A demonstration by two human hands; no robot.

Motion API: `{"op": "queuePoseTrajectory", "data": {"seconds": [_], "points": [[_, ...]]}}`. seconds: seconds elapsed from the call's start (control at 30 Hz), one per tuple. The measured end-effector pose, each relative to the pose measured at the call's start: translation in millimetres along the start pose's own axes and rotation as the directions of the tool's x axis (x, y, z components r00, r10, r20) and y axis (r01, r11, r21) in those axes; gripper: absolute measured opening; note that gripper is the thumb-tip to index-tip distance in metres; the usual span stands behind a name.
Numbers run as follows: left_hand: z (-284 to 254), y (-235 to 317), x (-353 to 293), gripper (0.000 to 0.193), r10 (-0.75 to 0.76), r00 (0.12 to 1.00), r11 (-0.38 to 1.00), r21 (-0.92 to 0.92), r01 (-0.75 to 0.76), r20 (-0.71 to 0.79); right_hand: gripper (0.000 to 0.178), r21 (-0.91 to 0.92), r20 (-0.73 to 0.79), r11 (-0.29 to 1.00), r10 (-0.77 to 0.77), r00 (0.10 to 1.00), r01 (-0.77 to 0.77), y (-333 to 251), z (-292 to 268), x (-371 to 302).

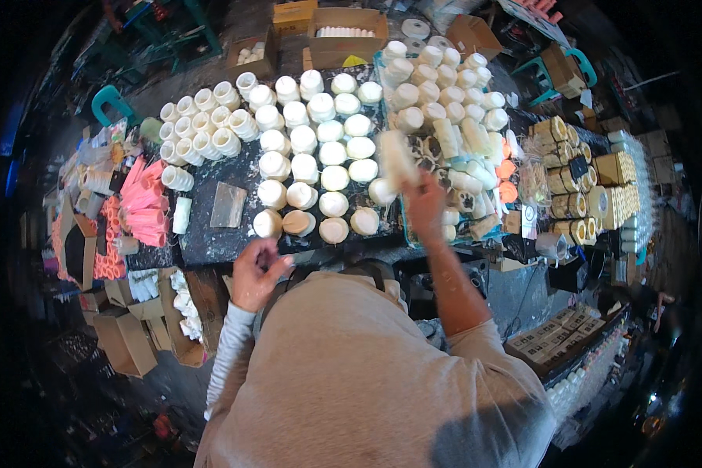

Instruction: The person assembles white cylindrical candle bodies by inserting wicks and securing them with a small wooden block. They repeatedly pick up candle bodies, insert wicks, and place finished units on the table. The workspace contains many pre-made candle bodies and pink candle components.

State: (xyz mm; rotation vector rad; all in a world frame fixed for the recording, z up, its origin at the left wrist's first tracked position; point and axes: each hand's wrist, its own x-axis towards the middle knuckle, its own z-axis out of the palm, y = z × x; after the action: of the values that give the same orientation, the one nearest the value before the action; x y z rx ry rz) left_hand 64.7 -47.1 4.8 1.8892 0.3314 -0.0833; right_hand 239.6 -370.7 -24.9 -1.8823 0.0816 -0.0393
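My right hand [425, 204] reaches over the table and is closed on a cream cylinder [398, 160], blurred by motion, that looks like a thick candle. Near the table's front edge, my left hand [257, 274] has its thumb apart from its fingers and nothing visible in it. Just beyond it stands the nearest of several upright cream cylinders [334, 230], set out in rows with pale round tops. Right of these rows lies a heap of pale cylinders [446, 136], some lying on their sides, some with dark ends.
Hollow cream cups [203, 123] stand in rows at the left, near a flat square piece [228, 205] and pink tubes [143, 203]. Yellowish cylinders [567, 204] are stacked at the right. Cardboard boxes [349, 37] sit beyond the table; others [126, 343] lie on the floor at left.
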Motion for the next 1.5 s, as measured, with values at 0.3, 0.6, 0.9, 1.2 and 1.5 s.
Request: {"op": "queuePoseTrajectory", "data": {"seconds": [0.3, 0.6, 0.9, 1.2, 1.5], "points": [[26.7, -0.5, 57.5, 0.028, -0.2, 0.979, 0.705, -0.689, 0.167, 0.032, 0.029, -0.184, 0.438, 0.954, -0.138, 0.888, 0.239, 29.5, 58.9, 7.8], [-14.6, -12.4, 0.3, 0.03, -0.032, 0.985, 0.981, -0.194, -0.001, -0.169, 0.012, -0.757, 0.256, 0.469, -0.428, 0.867, 0.455, 163.0, 7.1, 159.5], [-31.7, -15.5, -0.6, 0.032, -0.004, 0.991, 0.998, -0.06, -0.005, -0.137, 0.01, -0.6, -0.096, 0.619, -0.686, 0.721, 0.508, 68.1, -61.7, 122.2], [-28.4, -17.3, 21.4, 0.034, 0.022, 1.0, 0.998, -0.055, -0.022, 0.003, 0.009, -0.585, -0.293, 0.677, -0.69, 0.662, 0.447, 18.4, -93.8, 123.6], [-24.3, -16.1, 38.9, 0.036, 0.145, 0.984, 0.989, -0.009, -0.145, 0.1, 0.009, -0.627, -0.367, 0.626, -0.763, 0.532, 0.465, -75.6, -164.1, 194.5]]}}
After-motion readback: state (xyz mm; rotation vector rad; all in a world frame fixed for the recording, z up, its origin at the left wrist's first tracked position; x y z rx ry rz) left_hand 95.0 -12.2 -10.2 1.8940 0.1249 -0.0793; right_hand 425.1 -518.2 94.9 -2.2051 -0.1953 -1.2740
